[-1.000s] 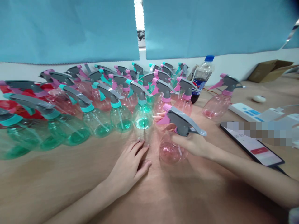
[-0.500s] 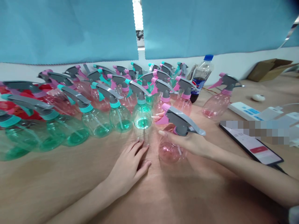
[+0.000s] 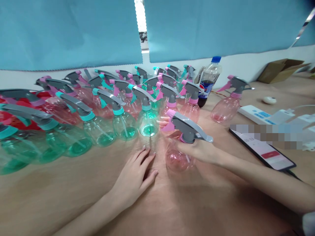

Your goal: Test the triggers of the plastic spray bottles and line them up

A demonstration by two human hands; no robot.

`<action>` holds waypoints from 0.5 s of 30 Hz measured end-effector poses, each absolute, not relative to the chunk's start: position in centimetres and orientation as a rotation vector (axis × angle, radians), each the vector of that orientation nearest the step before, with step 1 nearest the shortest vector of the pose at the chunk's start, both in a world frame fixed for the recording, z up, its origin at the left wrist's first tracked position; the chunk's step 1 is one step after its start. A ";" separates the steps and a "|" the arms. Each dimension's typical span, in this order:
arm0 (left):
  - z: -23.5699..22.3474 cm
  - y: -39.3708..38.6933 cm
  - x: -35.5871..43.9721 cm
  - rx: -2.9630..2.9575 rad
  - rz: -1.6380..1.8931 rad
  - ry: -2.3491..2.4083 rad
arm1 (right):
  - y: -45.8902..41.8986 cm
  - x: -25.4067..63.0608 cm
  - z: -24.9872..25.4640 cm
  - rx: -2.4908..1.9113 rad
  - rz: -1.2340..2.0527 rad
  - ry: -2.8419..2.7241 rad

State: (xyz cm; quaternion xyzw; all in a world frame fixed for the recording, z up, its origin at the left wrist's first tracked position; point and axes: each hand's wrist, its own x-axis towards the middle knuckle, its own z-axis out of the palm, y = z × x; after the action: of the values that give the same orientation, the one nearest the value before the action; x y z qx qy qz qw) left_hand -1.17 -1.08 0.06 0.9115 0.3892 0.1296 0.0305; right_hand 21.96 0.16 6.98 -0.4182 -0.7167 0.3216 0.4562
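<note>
My right hand (image 3: 197, 150) is wrapped round the neck of a pink spray bottle (image 3: 178, 159) with a grey trigger head (image 3: 188, 126) and a pink nozzle. The bottle stands upright on the wooden table (image 3: 73, 196) in front of me. Fingers spread, my left hand (image 3: 134, 175) lies flat on the table just left of that bottle and holds nothing. Behind both hands stand several rows of green spray bottles (image 3: 147, 123) and pink spray bottles (image 3: 189, 108).
A cola bottle (image 3: 206, 82) stands at the back right, with one pink spray bottle (image 3: 227, 105) apart to its right. A phone (image 3: 264, 149), a white power strip (image 3: 256, 114), a white mouse (image 3: 269, 100) and a cardboard box (image 3: 278, 70) lie to the right. Blue curtains hang behind.
The view has shifted slightly to the right, so everything sits a little further left in the picture. Both hands and the held bottle keep their places.
</note>
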 end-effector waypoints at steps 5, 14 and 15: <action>0.1 -1.1 -1.2 2.809 0.392 1.207 | 0.1 22.1 7.1 -1.011 0.778 -1.758; 0.1 -1.1 -1.2 2.812 0.382 1.197 | 0.4 22.3 6.3 -0.952 0.765 -1.758; 0.1 -1.1 -1.2 2.810 0.387 1.196 | 0.4 22.2 6.4 -0.959 0.759 -1.757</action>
State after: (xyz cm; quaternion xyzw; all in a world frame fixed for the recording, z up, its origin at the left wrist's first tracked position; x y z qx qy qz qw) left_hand -1.21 -1.13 0.08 0.9124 0.3882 0.1257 0.0314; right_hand 22.25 0.41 6.38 -0.3930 -0.7201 0.3111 0.4797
